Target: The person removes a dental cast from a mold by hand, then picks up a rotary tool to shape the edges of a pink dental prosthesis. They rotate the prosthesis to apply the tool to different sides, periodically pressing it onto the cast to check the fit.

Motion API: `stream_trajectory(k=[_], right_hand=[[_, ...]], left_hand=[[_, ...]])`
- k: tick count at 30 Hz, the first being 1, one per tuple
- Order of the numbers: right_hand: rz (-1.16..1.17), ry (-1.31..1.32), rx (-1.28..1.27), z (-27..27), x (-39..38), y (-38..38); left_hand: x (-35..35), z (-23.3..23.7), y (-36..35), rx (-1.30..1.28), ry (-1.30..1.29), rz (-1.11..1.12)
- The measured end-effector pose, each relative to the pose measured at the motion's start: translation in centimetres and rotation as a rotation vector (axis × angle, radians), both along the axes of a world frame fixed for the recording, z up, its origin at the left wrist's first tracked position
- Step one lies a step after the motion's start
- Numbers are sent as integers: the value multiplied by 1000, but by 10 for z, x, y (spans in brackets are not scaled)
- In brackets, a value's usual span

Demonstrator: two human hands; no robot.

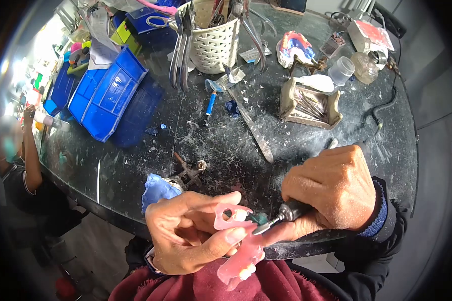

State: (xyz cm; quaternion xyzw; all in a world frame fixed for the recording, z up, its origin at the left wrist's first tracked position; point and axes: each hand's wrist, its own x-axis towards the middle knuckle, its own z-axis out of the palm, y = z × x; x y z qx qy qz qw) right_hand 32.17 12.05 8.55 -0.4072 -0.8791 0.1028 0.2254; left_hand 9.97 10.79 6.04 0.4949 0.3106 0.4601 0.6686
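My left hand (188,233) pinches a pink partial denture (243,253) between thumb and fingers, low in the view at the near edge of the table. White teeth show at the denture's upper and lower ends. Wrapped in my right hand (334,190) is a dark rotary handpiece (294,210). Its pale pointed bur (262,229) lies right at the denture's edge, beside my left thumb tip. A finger of my right hand reaches under the handpiece to the denture. Behind my left hand sits a blue moulded lump (158,190).
A metal cross-shaped tool (188,170), a flat metal file (253,128) and a blue pen-like stick (211,104) lie on the dusty dark table (150,160). Farther back stand a white basket (213,47) of pliers, a box of burs (309,105) and blue bins (108,95). A person (22,160) is at left.
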Motion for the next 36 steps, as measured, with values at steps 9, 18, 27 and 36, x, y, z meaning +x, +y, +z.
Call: stream_trajectory(k=[9,18,27,36], right_hand=[[26,28,-90,-1,0,0],[64,19,-83,-3,-1,1],[43,44,-95,-4,-1,0],[64,24,-91,-2,-1,-1]], left_hand=[[-2,1,3,-108,-90,-69],[-2,1,4,-128,-97,-86],[-4,1,4,-141,-110,-126],[-4,2,3,-143,-82,-127]])
